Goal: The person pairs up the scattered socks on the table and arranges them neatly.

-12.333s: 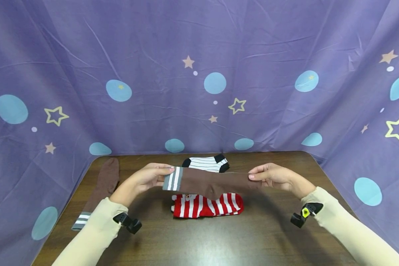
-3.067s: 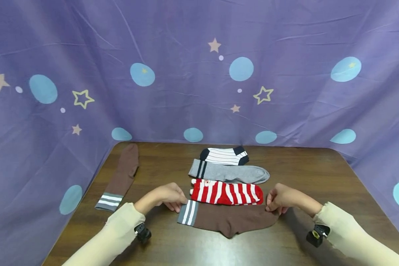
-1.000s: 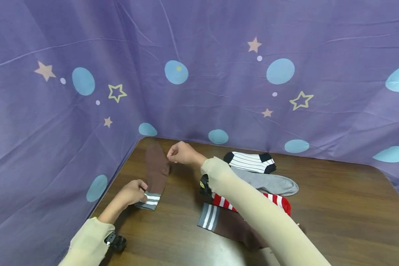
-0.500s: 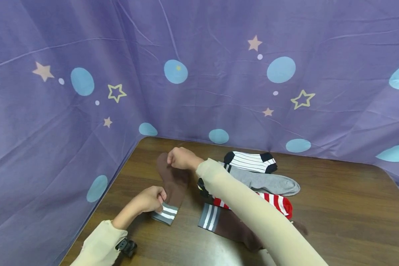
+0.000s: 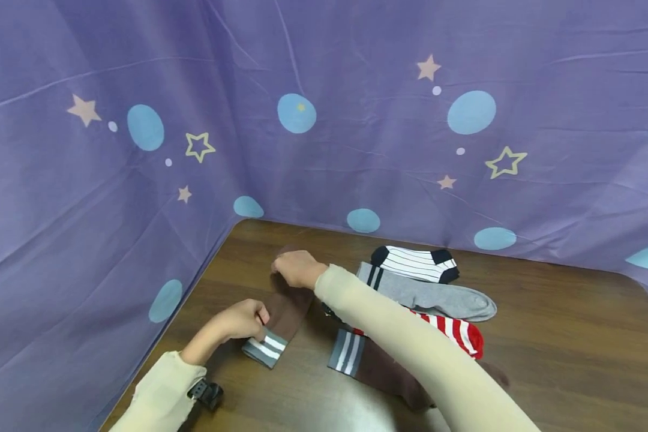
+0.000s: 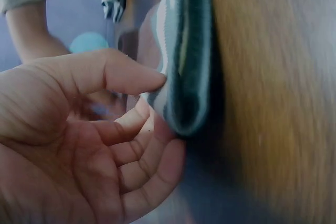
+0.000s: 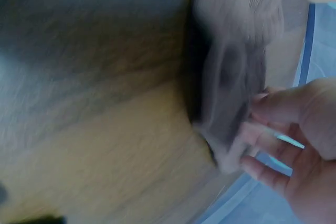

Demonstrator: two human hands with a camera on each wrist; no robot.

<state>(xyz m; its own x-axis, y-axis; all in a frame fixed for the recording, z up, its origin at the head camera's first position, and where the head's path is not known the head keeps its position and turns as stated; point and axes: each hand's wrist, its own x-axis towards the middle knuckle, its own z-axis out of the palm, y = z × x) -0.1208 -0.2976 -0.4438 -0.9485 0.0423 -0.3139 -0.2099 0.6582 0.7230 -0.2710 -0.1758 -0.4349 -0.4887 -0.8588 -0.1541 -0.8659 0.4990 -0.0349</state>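
Note:
A brown sock with a grey, white-striped cuff lies at the left of the table in the head view. My left hand pinches its cuff edge; in the left wrist view the thumb and index finger meet on the grey cuff, its opening facing the camera. My right hand holds the sock's foot end, partly hidden under it in the head view. The right wrist view shows thumb and fingers gripping the brown fabric. A second brown sock lies to the right, half hidden by my right sleeve.
Right of my hands, a folded white-and-black sock pair, a grey sock and a red-and-white striped sock lie in a column. A purple curtain stands behind and left of the wooden table.
The other brown sock, earlier stretched between both hands, now lies below the red striped one. Both hands have gone to the left brown sock, which has shifted right and towards the viewer.

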